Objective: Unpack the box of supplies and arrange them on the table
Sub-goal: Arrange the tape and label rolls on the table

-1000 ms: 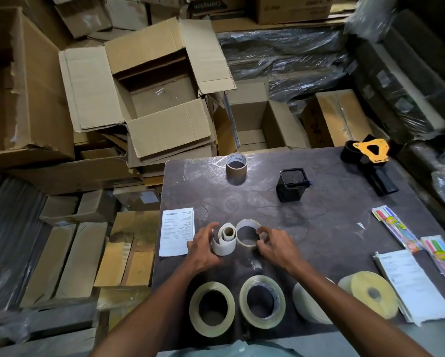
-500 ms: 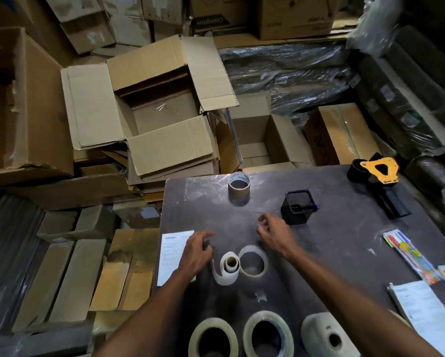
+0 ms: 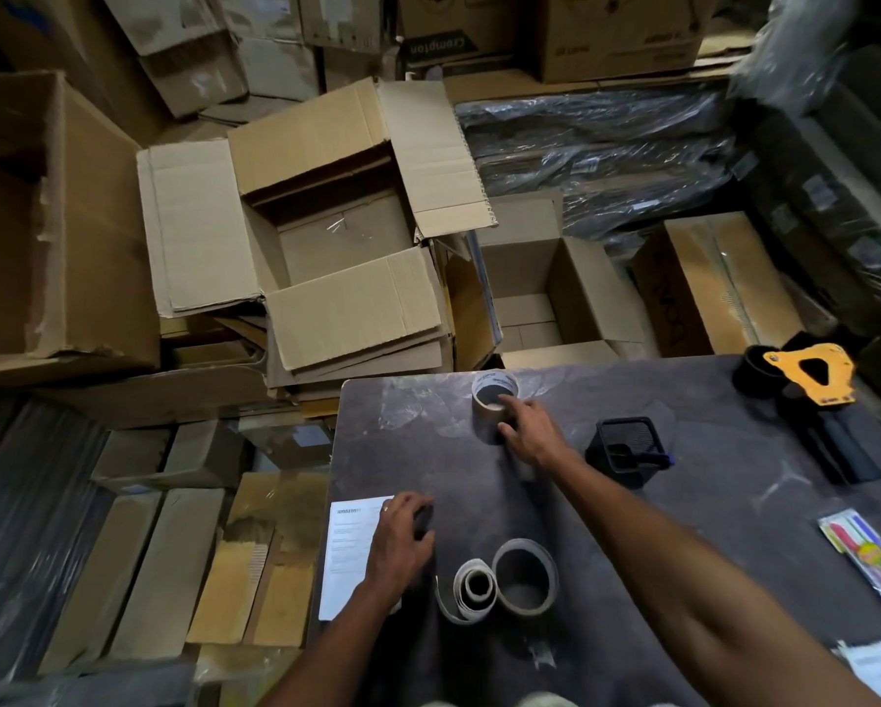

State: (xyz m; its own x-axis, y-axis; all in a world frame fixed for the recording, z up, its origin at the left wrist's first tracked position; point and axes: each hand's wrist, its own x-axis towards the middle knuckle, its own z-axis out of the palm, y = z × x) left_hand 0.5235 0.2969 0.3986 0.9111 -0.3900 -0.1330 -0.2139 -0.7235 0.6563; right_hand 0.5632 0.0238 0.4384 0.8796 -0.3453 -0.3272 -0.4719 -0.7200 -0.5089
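Observation:
On the dark table [image 3: 734,528] a brown tape roll [image 3: 494,395] stands near the far edge. My right hand [image 3: 530,431] reaches it, fingers spread and touching its near side and rim, not closed around it. My left hand [image 3: 400,543] rests palm down at the table's left edge, partly over a white printed sheet [image 3: 349,548]. Two loose curled paper strips [image 3: 499,584] lie between my forearms. An open, empty-looking cardboard box [image 3: 326,237] sits beyond the table.
A black mesh holder [image 3: 627,451] stands right of my right hand. A yellow and black tape dispenser [image 3: 810,380] lies at the far right. Packs of coloured pens [image 3: 866,558] and a paper stack [image 3: 877,671] sit at the right edge. Cartons surround the table.
Both hands let go of the curled strips. My right hand moved forward to the brown tape roll, my left slid left onto the white sheet. The view tilted up.

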